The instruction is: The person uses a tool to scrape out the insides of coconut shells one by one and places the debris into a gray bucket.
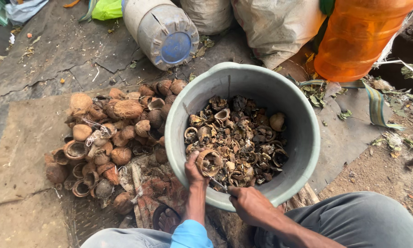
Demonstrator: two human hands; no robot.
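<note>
Left hand (pixel 195 169) — closed around a coconut half-shell (pixel 209 161) over the grey bucket (pixel 303 138). Right hand (pixel 250 202) — gripping a thin metal blade (pixel 214 181) that reaches into the shell.

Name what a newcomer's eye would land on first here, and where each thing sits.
First, the grey-green bucket at centre, filled with dark coconut shell scraps, where the left hand holds a coconut shell half over the near rim while the right hand works a thin metal tool into it. Next, the heap of brown coconut shells on the ground to the left. Behind, at upper right, an orange container stands out.
</note>
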